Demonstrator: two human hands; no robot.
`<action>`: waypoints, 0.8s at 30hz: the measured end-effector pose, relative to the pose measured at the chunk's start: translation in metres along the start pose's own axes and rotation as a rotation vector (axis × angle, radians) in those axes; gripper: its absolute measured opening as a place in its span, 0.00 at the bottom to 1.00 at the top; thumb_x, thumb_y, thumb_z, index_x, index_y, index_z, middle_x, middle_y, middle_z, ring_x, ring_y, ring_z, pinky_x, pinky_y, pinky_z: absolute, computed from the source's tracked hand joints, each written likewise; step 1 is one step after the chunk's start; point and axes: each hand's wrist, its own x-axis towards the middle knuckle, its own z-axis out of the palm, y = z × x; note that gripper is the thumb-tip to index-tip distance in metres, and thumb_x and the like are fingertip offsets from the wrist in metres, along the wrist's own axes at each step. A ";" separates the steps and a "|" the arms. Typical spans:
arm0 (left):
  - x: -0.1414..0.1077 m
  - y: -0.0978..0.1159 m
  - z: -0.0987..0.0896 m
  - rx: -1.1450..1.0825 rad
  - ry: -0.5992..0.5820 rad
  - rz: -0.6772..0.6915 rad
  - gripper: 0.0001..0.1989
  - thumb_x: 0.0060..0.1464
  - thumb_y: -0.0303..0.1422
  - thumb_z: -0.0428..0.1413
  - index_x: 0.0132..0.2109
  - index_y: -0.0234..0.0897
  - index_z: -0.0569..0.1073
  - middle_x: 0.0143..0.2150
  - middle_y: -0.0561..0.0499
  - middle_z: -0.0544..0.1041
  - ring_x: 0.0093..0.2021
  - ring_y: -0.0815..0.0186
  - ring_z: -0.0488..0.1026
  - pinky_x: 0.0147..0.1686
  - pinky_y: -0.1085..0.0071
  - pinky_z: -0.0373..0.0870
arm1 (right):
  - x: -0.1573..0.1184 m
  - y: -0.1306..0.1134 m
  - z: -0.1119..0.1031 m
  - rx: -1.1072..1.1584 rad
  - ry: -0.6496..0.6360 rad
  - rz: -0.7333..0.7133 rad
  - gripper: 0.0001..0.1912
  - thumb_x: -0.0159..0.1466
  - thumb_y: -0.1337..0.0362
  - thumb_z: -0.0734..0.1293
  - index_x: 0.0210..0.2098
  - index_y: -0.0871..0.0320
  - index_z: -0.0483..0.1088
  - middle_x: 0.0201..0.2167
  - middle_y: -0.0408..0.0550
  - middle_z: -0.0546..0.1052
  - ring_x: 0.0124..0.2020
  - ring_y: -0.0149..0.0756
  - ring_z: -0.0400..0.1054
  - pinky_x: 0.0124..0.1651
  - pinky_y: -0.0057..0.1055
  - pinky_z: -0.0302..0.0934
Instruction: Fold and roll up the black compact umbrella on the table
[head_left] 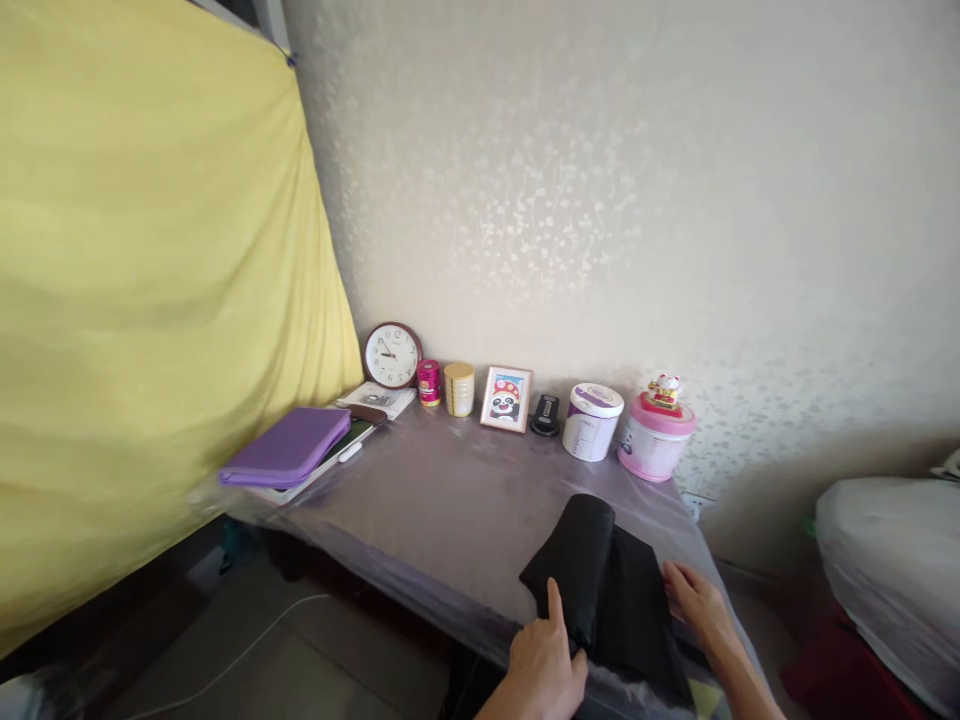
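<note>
A black piece of soft material [634, 600], cloth or thin leather, lies at the table's front right. Its left part is rolled or folded over into a thick fold [585, 550], while the right part lies flat. My left hand [541, 665] is at the near end of the fold, index finger stretched along it, thumb at its lower edge and the other fingers curled. At the right edge of the material, my right hand [694, 600] pinches it between thumb and fingers. What lies inside the fold is hidden.
Along the wall stand a clock [393, 354], a pink can [429, 382], a yellow-lidded tin [460, 390], a panda picture frame [507, 399], a black device [546, 415], a white tub [592, 424] and a pink tub [654, 440] topped by a cat figurine. A purple case [289, 447] lies left.
</note>
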 end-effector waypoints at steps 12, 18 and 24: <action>-0.004 0.001 -0.002 -0.002 0.022 0.016 0.38 0.51 0.37 0.45 0.63 0.29 0.36 0.43 0.37 0.72 0.44 0.54 0.69 0.43 0.61 0.62 | -0.022 -0.026 0.005 -0.253 -0.002 -0.047 0.23 0.54 0.48 0.54 0.35 0.57 0.70 0.32 0.53 0.77 0.37 0.47 0.70 0.36 0.35 0.61; -0.003 -0.002 0.003 0.037 0.057 0.036 0.36 0.53 0.37 0.44 0.63 0.27 0.37 0.43 0.39 0.73 0.43 0.58 0.70 0.42 0.65 0.62 | -0.039 -0.041 0.003 -0.409 0.002 -0.096 0.21 0.59 0.51 0.52 0.40 0.56 0.67 0.34 0.52 0.76 0.38 0.45 0.70 0.37 0.34 0.60; -0.003 -0.003 0.006 0.043 0.062 0.034 0.35 0.53 0.36 0.43 0.63 0.27 0.37 0.41 0.39 0.73 0.42 0.57 0.70 0.41 0.65 0.62 | -0.047 -0.057 -0.005 -0.439 0.021 -0.097 0.19 0.59 0.51 0.52 0.39 0.53 0.67 0.32 0.50 0.77 0.37 0.44 0.71 0.36 0.33 0.59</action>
